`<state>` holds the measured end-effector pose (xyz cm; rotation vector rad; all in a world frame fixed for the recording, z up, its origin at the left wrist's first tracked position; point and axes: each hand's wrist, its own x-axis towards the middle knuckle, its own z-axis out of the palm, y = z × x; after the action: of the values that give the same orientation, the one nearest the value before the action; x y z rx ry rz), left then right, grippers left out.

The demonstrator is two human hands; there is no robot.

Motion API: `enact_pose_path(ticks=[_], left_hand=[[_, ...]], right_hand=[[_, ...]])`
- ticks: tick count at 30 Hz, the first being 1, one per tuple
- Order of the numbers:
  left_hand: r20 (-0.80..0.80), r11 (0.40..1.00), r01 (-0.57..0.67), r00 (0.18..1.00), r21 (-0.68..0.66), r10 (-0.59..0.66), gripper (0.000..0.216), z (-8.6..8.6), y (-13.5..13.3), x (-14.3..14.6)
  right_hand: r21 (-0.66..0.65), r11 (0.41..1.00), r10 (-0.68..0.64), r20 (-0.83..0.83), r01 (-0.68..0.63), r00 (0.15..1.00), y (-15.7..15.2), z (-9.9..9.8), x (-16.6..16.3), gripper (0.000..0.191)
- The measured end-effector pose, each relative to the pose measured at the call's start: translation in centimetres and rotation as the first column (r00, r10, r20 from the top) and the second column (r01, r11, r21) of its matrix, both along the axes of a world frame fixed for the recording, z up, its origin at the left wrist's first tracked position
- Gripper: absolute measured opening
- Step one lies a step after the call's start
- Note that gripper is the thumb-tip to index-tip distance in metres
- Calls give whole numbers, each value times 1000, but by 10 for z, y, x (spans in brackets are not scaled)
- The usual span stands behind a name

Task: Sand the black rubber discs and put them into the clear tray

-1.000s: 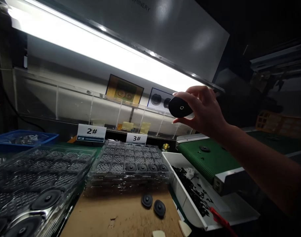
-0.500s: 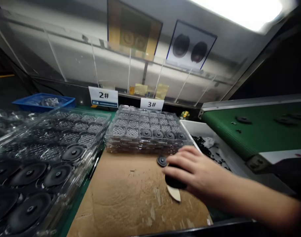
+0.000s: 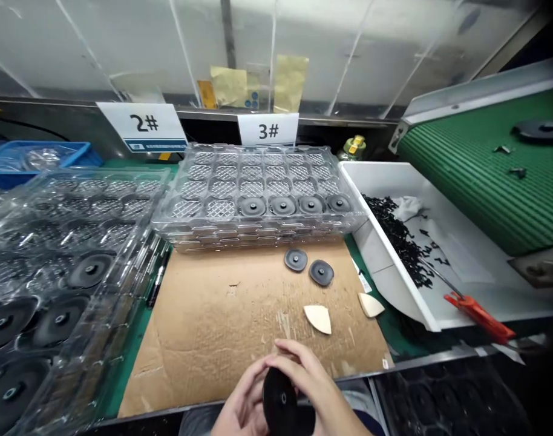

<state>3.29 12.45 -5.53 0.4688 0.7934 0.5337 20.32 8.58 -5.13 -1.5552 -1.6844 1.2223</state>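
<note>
At the bottom centre, my left hand (image 3: 245, 399) and my right hand (image 3: 319, 384) are closed around a black rounded disc (image 3: 279, 399) with a small hub, held upright on its edge above the front of the cardboard. A second dark piece shows under my right fingers, too hidden to name. Two similar dark discs (image 3: 295, 260) lie on the cardboard (image 3: 213, 315) beyond my hands. Two cream wedge-shaped pieces (image 3: 318, 318) lie nearer, to the right.
Stacked clear trays (image 3: 258, 224) with some discs stand behind the cardboard; more trays (image 3: 90, 303) are at left. A white bin (image 3: 380, 242) at right holds small black parts and an orange-handled tool (image 3: 478, 315). Above it runs a green conveyor (image 3: 476, 163).
The view has tilted down. My right hand has moved from the cardboard's right side to bottom centre. My left hand has come into view, and both hold the disc.
</note>
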Motion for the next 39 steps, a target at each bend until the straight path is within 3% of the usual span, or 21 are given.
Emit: enact_pose_path(ticks=[3,8,10,12,14,17,20,23,26,28,31,33,35,37,39], left_hand=[[13,993,23,1000,-115,-22,55,5,1,17],[95,979,-12,995,-204,32,62,27,4,30],[117,970,-74,988,-230,103,59,34,8,32],[131,962,-154,974,-227,187,55,38,11,33],[134,955,-211,961,-210,241,52,39,14,32],[140,953,-247,952,-176,273,52,37,14,28],[153,948,-279,941,-155,302,53,35,11,23],[139,943,-294,938,-158,316,52,34,7,21],[111,937,-317,936,-143,334,55,35,2,22],[93,937,-326,936,-128,338,56,36,-3,23],[47,937,-329,941,-117,337,54,37,-8,19],[11,927,-364,930,-90,366,51,37,-10,15],[2,917,-395,919,-52,395,43,39,-10,12],[17,924,-381,924,-45,382,32,43,-10,11],[49,938,-343,937,-51,345,37,46,-8,9]], right_hand=[[-37,999,-37,-65,35,997,4,17,6,76],[24,1000,-20,78,18,997,2,28,26,90],[94,983,-171,157,158,973,2,20,41,73],[152,926,-375,262,346,889,4,5,58,53],[194,880,-475,349,434,807,6,-14,70,43],[234,885,-463,347,403,816,9,-36,72,33],[260,919,-366,280,297,888,15,-39,66,25],[254,944,-272,233,211,934,29,-15,62,22],[265,941,-259,167,210,951,41,29,49,23],[323,923,-231,29,209,973,41,59,30,29],[340,941,14,-46,3,999,34,89,2,34],[231,959,168,-4,-162,986,33,97,-10,29],[170,964,203,36,-206,979,35,98,-16,26],[275,957,85,29,-90,996,36,96,-21,28],[377,926,7,-37,7,999,33,94,-22,32]])
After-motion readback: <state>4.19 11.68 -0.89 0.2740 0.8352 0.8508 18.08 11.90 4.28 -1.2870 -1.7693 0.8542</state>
